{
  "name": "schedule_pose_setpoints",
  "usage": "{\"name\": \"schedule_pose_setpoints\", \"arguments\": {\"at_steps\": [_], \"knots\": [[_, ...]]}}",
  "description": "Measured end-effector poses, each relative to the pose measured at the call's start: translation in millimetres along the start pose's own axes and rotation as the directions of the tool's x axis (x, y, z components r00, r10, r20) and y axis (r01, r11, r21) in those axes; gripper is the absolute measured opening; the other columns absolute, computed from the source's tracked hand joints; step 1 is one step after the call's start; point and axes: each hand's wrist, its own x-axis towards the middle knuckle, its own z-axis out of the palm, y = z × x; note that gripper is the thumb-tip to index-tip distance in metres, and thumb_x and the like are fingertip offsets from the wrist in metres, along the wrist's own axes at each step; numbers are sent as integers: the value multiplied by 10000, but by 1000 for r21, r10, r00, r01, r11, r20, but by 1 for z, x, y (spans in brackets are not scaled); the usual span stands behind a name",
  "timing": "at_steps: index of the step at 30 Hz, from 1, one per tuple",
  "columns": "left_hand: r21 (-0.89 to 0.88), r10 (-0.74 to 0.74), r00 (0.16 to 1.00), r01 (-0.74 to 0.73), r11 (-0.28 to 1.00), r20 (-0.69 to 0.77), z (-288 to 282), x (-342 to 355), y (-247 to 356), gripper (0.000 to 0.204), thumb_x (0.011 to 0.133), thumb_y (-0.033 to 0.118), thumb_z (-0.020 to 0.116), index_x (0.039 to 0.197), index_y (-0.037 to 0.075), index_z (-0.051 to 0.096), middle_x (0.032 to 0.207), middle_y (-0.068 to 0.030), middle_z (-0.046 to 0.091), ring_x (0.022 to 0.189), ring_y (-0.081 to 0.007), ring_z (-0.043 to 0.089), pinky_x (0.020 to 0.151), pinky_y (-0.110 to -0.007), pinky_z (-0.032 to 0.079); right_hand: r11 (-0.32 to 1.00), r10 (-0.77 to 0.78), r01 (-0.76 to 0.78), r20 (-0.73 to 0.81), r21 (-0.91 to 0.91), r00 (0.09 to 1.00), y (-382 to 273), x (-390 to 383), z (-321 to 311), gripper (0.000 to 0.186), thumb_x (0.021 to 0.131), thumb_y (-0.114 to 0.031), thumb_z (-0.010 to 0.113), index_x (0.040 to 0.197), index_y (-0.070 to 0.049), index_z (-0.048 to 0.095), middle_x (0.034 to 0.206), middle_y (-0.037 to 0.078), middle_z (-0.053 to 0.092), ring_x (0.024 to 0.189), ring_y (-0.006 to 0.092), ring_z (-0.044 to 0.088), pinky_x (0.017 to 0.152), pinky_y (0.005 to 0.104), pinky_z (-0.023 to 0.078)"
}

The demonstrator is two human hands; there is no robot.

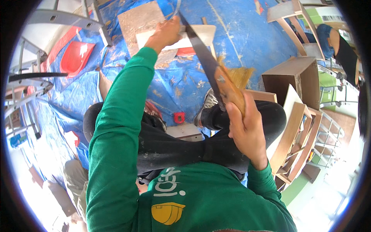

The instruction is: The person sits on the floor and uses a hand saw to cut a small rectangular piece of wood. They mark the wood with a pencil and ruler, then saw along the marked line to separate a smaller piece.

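Handsaw bars middle; room right, over blue tarp.

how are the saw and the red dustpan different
The saw is long and narrow; the red dustpan is short and broad.
The saw has a dark blade and a wooden handle, while the dustpan looks red all over.
The saw is held in the right hand; the dustpan is out of both hands.
Both show partly against the blue sheet.

It's the left of two head-worn cams, a wide fisheye pointing steeply down. The wearer's green sweatshirt is super close and hogs the bottom; blue floor sheeting sits farther off, up top.
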Motion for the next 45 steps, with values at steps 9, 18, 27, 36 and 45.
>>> {"name": "schedule_pose_setpoints", "arguments": {"at_steps": [9, 18, 27, 36, 45], "knots": [[126, -126, 851, 219, 968, -511, 68, -13, -30, 270, 1042, 339, 600, 1201, 134, 678, 1217, -114, 642, 1207, -355, 592, 1028, -548, 449, 963, -212, 213, 22, -166, 977, 2, 77, 18, 386, 1085, -248, 605, 1305, 56, 519, 948, 381, 672, 917, 580, 664, 750, 631, 492], [89, -122, 907, 172, 981, -403, 62, -30, 1, 294, 1093, 410, 545, 1177, 160, 675, 1197, -106, 656, 1181, -360, 600, 1018, -552, 447, 984, -149, 146, -17, -105, 989, 21, 33, 16, 361, 1079, -178, 624, 1335, 42, 496, 892, 368, 658, 922, 594, 655, 754, 617, 500], [29, -222, 867, 262, 965, -445, 70, -26, 3, 319, 1105, 433, 511, 1236, 193, 676, 1230, -71, 658, 1203, -340, 592, 1035, -537, 434, 972, -207, 204, -14, -114, 978, 1, -30, -31, 494, 1058, -40, 627, 1533, 11, 504, 1109, 299, 707, 986, 483, 722, 832, 501, 561], [30, -206, 880, 241, 970, -427, 68, -32, -6, 329, 1108, 426, 500, 1232, 180, 678, 1275, -75, 659, 1238, -345, 580, 1039, -543, 423, 920, -365, 361, 3, -150, 931, 21, 45, -1, 456, 1060, -34, 583, 1514, -38, 541, 1197, 290, 724, 1055, 480, 721, 857, 521, 570], [14, -252, 850, 291, 957, -464, 70, -24, 1, 355, 1109, 442, 494, 1262, 180, 679, 1265, -83, 675, 1237, -345, 587, 1040, -539, 428, 939, -335, 336, 21, -80, 942, 28, 103, 35, 448, 1098, -139, 582, 1541, -107, 527, 1351, 317, 656, 1217, 495, 657, 967, 491, 553]]}}
